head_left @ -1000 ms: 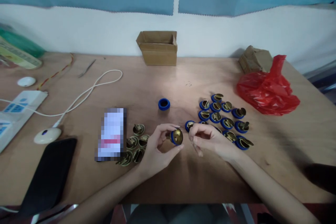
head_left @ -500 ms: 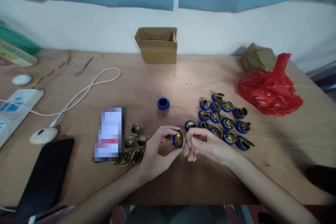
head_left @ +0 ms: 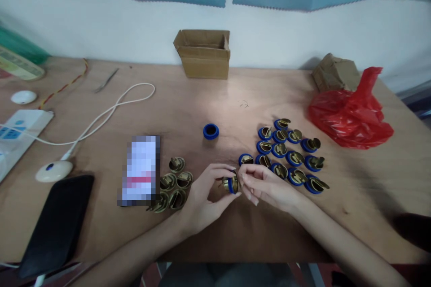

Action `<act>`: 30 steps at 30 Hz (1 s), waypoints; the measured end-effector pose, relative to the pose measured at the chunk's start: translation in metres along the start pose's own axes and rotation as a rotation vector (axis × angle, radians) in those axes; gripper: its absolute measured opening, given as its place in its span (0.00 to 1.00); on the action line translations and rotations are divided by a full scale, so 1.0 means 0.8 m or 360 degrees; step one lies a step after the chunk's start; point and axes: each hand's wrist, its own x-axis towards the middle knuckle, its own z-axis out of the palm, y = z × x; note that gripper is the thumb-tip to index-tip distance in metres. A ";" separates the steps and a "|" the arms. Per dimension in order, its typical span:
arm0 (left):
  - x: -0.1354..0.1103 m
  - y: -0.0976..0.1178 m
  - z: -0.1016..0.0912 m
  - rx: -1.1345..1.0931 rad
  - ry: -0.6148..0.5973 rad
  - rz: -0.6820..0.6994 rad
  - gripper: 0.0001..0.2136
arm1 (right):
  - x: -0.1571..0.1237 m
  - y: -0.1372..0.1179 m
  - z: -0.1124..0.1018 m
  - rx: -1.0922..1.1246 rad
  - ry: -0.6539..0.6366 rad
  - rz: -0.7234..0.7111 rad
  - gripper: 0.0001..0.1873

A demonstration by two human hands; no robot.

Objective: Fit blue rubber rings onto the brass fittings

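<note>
Between the thumb and fingers of my left hand point(head_left: 205, 199) is a small round brass part with a blue ring point(head_left: 230, 184), tilted on its edge. My right hand point(head_left: 272, 186) is close against its right side, thumb and fingertips pinched together; whatever they hold is too small or hidden to make out. To the right lie several brass parts with blue rings point(head_left: 295, 158), their flaps raised. Left of my left hand sit several brass parts without rings point(head_left: 177, 164). A lone blue ring point(head_left: 210, 131) rests on the table beyond my hands.
An opened cardboard box point(head_left: 206, 63) stands by the wall. At right are a red plastic bag point(head_left: 350, 116) and a brown paper package point(head_left: 335, 73). At left lie a lit phone point(head_left: 140, 170), a black phone point(head_left: 57, 224), a white cable point(head_left: 101, 122), tweezers point(head_left: 107, 80) and a power strip point(head_left: 23, 132).
My left hand has turned the ringed brass part so its edge shows more, and moved it slightly right. My right fingertips stay pinched beside it. The whole view has shifted slightly.
</note>
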 end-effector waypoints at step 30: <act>-0.007 -0.005 -0.003 0.0262 -0.0033 0.0277 0.23 | -0.009 -0.009 0.019 -0.1129 0.0191 -0.0580 0.09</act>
